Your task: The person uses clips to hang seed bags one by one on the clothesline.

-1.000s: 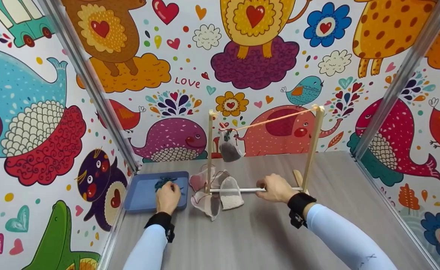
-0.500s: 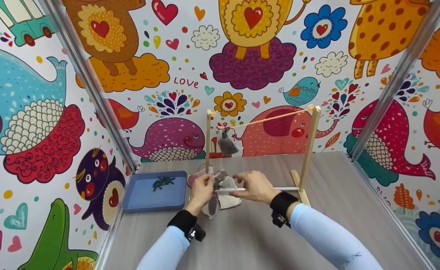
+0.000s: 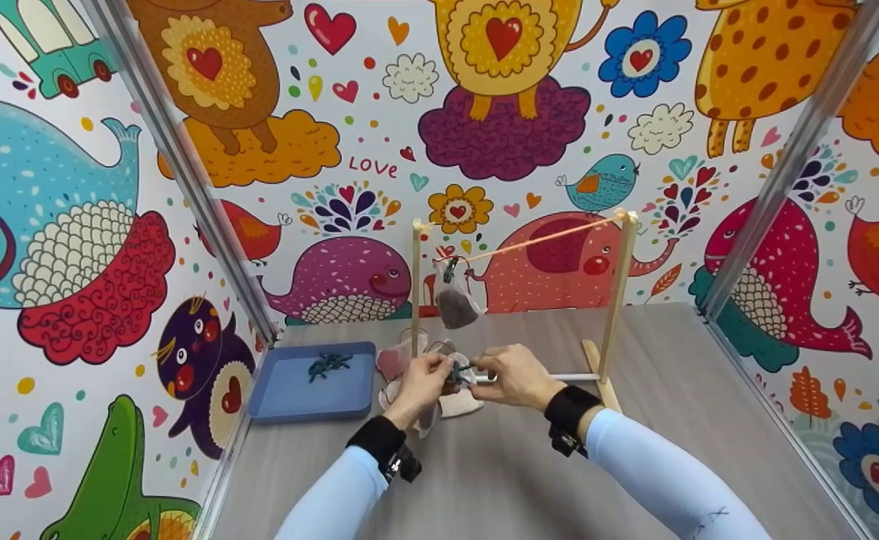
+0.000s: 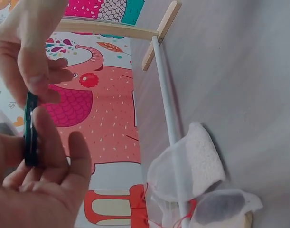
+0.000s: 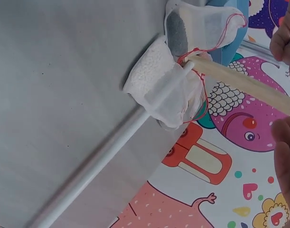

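My left hand (image 3: pixel 418 386) pinches a dark green clothespin (image 4: pixel 30 133) between thumb and fingers, held upright in the left wrist view. My right hand (image 3: pixel 518 379) meets it from the other side, thumb and finger at its far end. Both hands are in front of the low white rod (image 4: pixel 166 95) of a wooden rack. Below and behind them lie several small mesh bags with red drawstrings, among them one with white grains (image 4: pixel 201 161). Another bag (image 3: pixel 454 304), with dark contents, hangs by a clip from the orange cord (image 3: pixel 544 241) above. My left hand partly covers the pile.
Left of the bags, a blue tray (image 3: pixel 278 409) holds several dark green clothespins (image 3: pixel 328 366). The rack's right post (image 3: pixel 618 300) stands on a wooden foot (image 3: pixel 601 375). Patterned panels with metal frame bars enclose the grey tabletop (image 3: pixel 484 480) at the back and sides.
My left hand was over the clothespins in the tray and has moved right with one of them. My right hand has shifted left along the rod, and both hands now meet at the clothespin.
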`<action>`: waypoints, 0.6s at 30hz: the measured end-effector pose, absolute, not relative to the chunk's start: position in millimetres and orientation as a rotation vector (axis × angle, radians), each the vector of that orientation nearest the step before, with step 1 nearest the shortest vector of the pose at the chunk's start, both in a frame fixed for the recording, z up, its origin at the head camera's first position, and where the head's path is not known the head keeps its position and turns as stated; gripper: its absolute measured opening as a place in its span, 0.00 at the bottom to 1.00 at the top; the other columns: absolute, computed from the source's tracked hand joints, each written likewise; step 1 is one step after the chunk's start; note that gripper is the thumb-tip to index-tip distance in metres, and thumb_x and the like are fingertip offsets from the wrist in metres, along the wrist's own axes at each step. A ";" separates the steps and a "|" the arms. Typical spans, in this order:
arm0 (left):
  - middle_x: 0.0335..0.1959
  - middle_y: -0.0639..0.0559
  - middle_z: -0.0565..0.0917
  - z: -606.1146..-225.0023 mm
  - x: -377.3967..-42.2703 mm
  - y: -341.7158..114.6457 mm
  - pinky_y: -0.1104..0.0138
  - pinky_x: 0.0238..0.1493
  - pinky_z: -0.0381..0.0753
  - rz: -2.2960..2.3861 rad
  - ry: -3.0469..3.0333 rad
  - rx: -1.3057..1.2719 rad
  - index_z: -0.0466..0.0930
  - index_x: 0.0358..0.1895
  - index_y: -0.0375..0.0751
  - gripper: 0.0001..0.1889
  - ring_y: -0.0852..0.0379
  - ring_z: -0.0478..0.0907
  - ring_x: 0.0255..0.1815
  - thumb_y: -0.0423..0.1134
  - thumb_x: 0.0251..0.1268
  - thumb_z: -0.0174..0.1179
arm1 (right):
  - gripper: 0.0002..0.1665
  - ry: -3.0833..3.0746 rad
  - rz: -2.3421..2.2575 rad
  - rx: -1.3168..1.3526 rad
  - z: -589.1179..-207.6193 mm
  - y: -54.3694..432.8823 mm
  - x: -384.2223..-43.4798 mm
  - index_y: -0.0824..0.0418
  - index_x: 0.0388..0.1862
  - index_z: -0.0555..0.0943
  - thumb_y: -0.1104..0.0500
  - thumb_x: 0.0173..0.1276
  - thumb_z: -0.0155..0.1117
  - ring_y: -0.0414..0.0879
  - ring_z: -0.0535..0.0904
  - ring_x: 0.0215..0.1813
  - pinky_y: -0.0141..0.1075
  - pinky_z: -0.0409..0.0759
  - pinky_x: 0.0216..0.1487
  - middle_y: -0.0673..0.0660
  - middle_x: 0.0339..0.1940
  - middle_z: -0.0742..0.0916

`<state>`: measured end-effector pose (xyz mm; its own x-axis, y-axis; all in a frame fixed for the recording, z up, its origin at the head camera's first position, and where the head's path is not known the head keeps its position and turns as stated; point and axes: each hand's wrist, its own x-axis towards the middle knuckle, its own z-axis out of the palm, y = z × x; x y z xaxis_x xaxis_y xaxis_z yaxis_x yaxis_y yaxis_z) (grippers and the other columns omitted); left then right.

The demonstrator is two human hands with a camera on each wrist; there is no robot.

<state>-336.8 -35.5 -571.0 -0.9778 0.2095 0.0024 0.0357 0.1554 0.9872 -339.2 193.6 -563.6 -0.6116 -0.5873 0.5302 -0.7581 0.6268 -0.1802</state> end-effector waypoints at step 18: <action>0.51 0.28 0.93 -648.0 -374.9 -109.9 0.37 0.56 0.90 0.798 3.096 -0.162 0.89 0.51 0.30 0.16 0.28 0.91 0.54 0.40 0.70 0.74 | 0.18 -2.668 0.464 0.768 -598.5 250.0 -346.1 0.55 0.19 0.83 0.59 0.67 0.80 0.34 0.63 0.23 0.29 0.61 0.26 0.44 0.16 0.76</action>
